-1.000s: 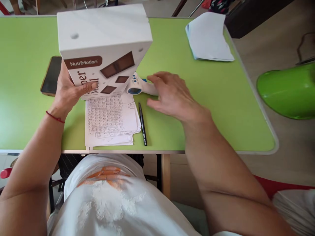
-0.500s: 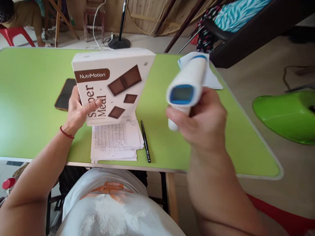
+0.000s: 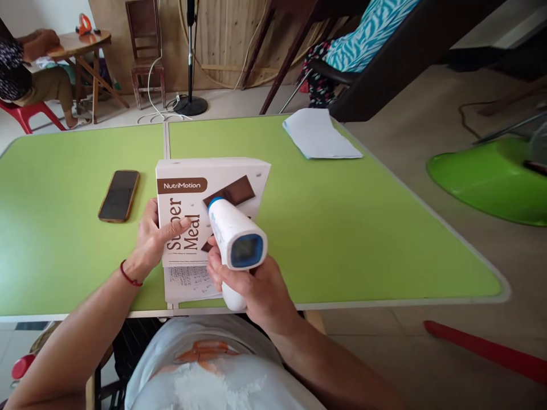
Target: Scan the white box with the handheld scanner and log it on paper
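A white box (image 3: 183,171) printed with brown chocolate bars is held upright and tilted back by my left hand (image 3: 154,236), its thumb across the front. My right hand (image 3: 260,287) is wrapped round the handle of a white and blue infrared thermometer (image 3: 231,233). The thermometer's small screen faces me and its front end points at the box, close to it; whether they touch I cannot tell. Below the box, written paper sheets (image 3: 192,285) lie on the green table (image 3: 363,245), partly covered by the box and my right hand.
A phone (image 3: 119,195) lies left of the box. White sheets (image 3: 318,134) rest at the table's far right. Beyond the table are a fan stand (image 3: 190,102), a wooden chair (image 3: 145,62), a seated person (image 3: 25,74) and a green chair (image 3: 491,182).
My right hand has brought the thermometer left and down, from beside the box to in front of it. The box sits lower in view, and the pen is now hidden.
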A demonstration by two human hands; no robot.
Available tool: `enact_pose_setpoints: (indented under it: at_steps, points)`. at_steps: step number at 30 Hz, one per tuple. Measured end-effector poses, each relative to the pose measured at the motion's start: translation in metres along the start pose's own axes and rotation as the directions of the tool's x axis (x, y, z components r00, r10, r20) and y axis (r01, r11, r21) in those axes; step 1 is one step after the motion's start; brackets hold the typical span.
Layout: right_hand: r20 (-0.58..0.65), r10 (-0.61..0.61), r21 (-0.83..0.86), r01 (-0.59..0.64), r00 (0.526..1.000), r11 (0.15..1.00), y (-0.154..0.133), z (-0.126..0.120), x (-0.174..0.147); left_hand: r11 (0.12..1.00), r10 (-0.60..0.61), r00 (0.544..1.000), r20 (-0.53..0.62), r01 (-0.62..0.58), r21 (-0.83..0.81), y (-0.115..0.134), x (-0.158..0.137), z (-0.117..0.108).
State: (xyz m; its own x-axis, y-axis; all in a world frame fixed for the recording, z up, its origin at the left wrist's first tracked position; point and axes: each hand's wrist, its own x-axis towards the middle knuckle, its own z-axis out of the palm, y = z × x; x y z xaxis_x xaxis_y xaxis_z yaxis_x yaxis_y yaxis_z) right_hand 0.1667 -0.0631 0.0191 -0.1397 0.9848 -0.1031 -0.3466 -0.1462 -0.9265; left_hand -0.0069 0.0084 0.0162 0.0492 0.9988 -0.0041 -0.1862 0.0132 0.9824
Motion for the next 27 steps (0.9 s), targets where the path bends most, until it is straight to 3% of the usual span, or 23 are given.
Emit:
enact_pose_setpoints:
  at_steps: [12,27]
  points:
    - [-0.033,-0.042,-0.089,0.039,0.999,0.995,-0.0002,0.0042,-0.0005,0.999,0.038,0.999,0.025,-0.038,0.008,-0.0001,-0.0007,0.0012]
    - [0.101,-0.117,-0.004,0.118,0.988,0.993,0.0014,0.0040,-0.0016,0.997,0.065,0.996,0.057,-0.067,0.030,-0.0020,0.0012,0.0002]
